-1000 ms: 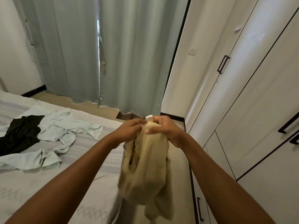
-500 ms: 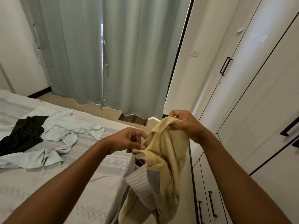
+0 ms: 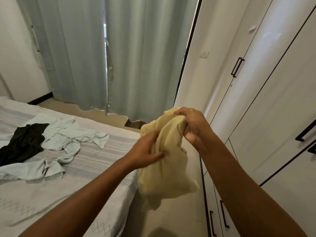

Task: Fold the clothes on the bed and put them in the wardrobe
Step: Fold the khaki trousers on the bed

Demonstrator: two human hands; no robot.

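Right hand is gripping the bunched top of the yellow garment, fingers curled round a thick wad of cloth. Left hand is clutching it lower down, thumb pressing into the front, fingers tucking behind a fold. The garment is hanging in the air from both hands, over the gap between the bed corner and the wardrobe. The cloth is pale yellow, thin, soft and heavily crumpled; the lower part is drooping in a loose lump and blurring, so I cannot tell its shape.

A pale blue shirt is sprawling on the bed, wrinkled, sleeves flung out, and a black garment is lying in a heap on its left part. The bed cover is looking matte, whitish with grey woven stripes and a stitched diamond pattern near the edge.

The wardrobe is showing glossy white flat doors, thin black seams and black bar handles, all closed. Grey-green pleated curtains are hanging to the floor behind.
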